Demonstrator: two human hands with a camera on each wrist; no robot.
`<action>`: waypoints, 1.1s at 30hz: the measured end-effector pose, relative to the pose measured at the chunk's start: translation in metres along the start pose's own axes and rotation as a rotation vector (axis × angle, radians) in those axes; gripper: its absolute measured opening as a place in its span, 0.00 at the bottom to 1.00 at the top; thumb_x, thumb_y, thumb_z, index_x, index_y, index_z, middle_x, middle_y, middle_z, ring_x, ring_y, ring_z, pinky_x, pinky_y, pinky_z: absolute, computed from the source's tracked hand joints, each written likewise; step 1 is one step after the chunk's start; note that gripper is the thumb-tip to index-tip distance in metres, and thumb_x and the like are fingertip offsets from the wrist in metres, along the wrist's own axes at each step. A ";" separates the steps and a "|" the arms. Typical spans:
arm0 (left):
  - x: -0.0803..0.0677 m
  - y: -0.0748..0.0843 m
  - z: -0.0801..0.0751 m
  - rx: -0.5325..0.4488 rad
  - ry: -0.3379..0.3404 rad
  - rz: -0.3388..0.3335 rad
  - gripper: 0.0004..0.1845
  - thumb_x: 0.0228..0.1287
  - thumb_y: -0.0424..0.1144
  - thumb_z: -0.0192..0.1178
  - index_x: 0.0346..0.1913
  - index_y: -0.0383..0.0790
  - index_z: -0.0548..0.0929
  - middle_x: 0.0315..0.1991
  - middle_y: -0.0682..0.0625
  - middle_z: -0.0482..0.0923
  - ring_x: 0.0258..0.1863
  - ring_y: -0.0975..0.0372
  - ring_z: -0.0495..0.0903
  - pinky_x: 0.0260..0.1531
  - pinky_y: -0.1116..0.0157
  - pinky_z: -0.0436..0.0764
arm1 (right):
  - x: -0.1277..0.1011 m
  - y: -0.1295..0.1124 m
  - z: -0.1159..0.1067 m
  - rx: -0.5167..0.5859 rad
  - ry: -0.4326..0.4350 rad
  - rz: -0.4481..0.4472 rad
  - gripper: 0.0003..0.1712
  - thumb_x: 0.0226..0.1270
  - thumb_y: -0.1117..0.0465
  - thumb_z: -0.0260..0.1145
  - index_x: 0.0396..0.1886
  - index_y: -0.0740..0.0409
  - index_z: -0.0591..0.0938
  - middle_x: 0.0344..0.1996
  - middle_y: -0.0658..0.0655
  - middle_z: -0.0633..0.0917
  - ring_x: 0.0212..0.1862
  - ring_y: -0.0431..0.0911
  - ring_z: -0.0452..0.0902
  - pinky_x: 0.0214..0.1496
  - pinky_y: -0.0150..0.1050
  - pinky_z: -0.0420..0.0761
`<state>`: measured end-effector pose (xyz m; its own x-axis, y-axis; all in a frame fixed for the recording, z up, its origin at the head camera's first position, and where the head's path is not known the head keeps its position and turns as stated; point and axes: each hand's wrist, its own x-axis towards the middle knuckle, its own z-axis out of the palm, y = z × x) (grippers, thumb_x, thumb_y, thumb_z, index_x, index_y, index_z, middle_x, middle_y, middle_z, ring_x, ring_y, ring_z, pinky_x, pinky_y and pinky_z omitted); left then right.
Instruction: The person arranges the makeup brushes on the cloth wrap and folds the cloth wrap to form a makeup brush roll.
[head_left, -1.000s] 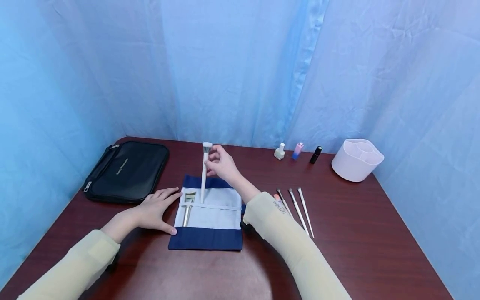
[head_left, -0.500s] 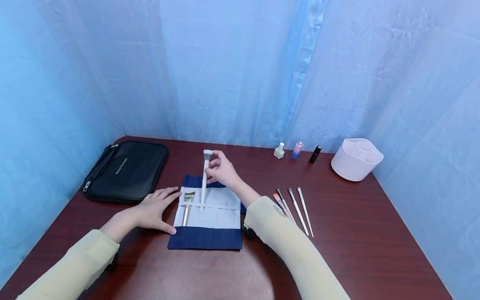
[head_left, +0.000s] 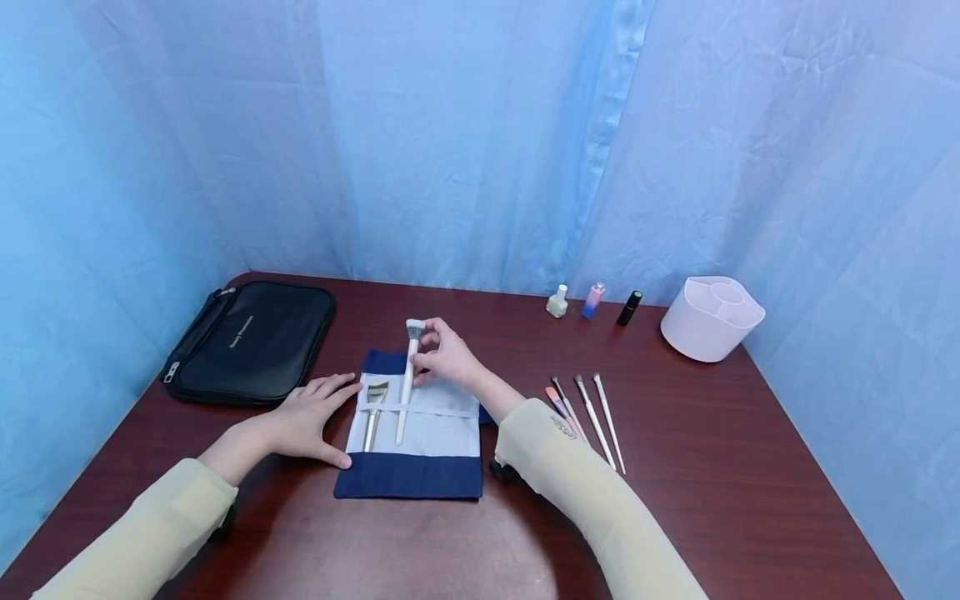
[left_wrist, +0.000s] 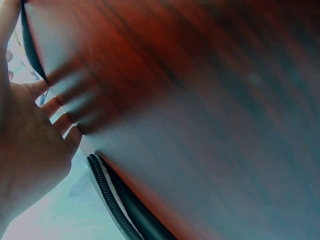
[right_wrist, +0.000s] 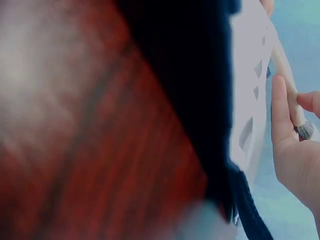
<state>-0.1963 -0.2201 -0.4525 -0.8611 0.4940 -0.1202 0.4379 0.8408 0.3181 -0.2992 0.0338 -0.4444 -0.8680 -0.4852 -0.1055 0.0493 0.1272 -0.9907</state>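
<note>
Brush pinched near its bristles between my right hand's fingertips, handle slanting down under the roll's elastic strap so it seats beside the gold brush. My left hand lies flat, fingers spread, on the roll's left edge, steadying the cloth.

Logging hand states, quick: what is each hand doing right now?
Left hand: open, flat on the brush roll.
Right hand: pinching the white brush.

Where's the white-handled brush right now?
In the head view the white-handled brush lies under the brush roll's strap, just right of the gold brush, its head pinched by the right hand.
</note>
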 end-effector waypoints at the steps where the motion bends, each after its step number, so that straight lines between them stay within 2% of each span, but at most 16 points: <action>1: 0.000 0.000 0.000 0.000 0.000 0.001 0.61 0.37 0.74 0.65 0.72 0.42 0.57 0.72 0.40 0.51 0.67 0.43 0.53 0.60 0.35 0.55 | -0.001 0.001 0.001 0.010 -0.001 0.008 0.27 0.62 0.72 0.61 0.58 0.56 0.63 0.41 0.59 0.75 0.32 0.49 0.82 0.33 0.49 0.84; 7: 0.000 0.000 0.000 0.002 -0.003 -0.002 0.62 0.37 0.74 0.64 0.72 0.42 0.57 0.72 0.40 0.51 0.67 0.43 0.53 0.60 0.35 0.55 | -0.004 0.004 0.005 0.055 -0.011 0.066 0.27 0.59 0.74 0.63 0.56 0.57 0.65 0.37 0.57 0.75 0.32 0.48 0.82 0.32 0.49 0.84; 13: 0.001 0.000 0.000 0.006 -0.011 -0.009 0.62 0.37 0.74 0.64 0.73 0.42 0.56 0.72 0.40 0.51 0.67 0.43 0.53 0.60 0.35 0.55 | -0.012 0.005 0.010 0.045 -0.069 0.114 0.28 0.60 0.73 0.64 0.57 0.58 0.64 0.40 0.57 0.74 0.32 0.49 0.83 0.36 0.48 0.84; 17: 0.000 0.001 -0.001 0.007 -0.014 -0.006 0.61 0.37 0.74 0.64 0.73 0.42 0.57 0.72 0.40 0.51 0.67 0.43 0.53 0.60 0.35 0.55 | -0.016 0.006 0.010 0.026 -0.096 0.119 0.26 0.59 0.72 0.66 0.54 0.60 0.66 0.38 0.58 0.76 0.31 0.51 0.83 0.38 0.47 0.84; 20: 0.000 0.001 -0.001 0.006 -0.014 -0.004 0.61 0.38 0.73 0.64 0.73 0.42 0.56 0.72 0.40 0.50 0.67 0.43 0.53 0.60 0.35 0.55 | -0.018 0.007 0.009 -0.052 -0.121 0.106 0.25 0.58 0.70 0.68 0.53 0.60 0.68 0.35 0.57 0.79 0.31 0.49 0.83 0.37 0.45 0.84; 26: 0.000 0.001 -0.003 0.001 -0.018 -0.003 0.61 0.38 0.73 0.64 0.73 0.42 0.56 0.73 0.40 0.50 0.67 0.43 0.53 0.60 0.35 0.54 | -0.022 0.008 0.008 -0.272 -0.184 0.055 0.29 0.60 0.63 0.69 0.59 0.59 0.68 0.36 0.54 0.83 0.34 0.44 0.81 0.37 0.39 0.83; 33: 0.000 0.002 -0.002 0.003 -0.024 -0.009 0.62 0.38 0.74 0.64 0.73 0.42 0.56 0.73 0.39 0.50 0.67 0.42 0.52 0.60 0.35 0.54 | -0.024 0.007 0.009 -0.337 -0.185 0.039 0.30 0.60 0.62 0.69 0.61 0.59 0.69 0.37 0.53 0.84 0.34 0.44 0.81 0.36 0.38 0.83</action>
<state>-0.1959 -0.2195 -0.4500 -0.8587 0.4916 -0.1450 0.4313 0.8459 0.3138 -0.2733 0.0385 -0.4497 -0.7633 -0.6186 -0.1864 -0.1116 0.4105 -0.9050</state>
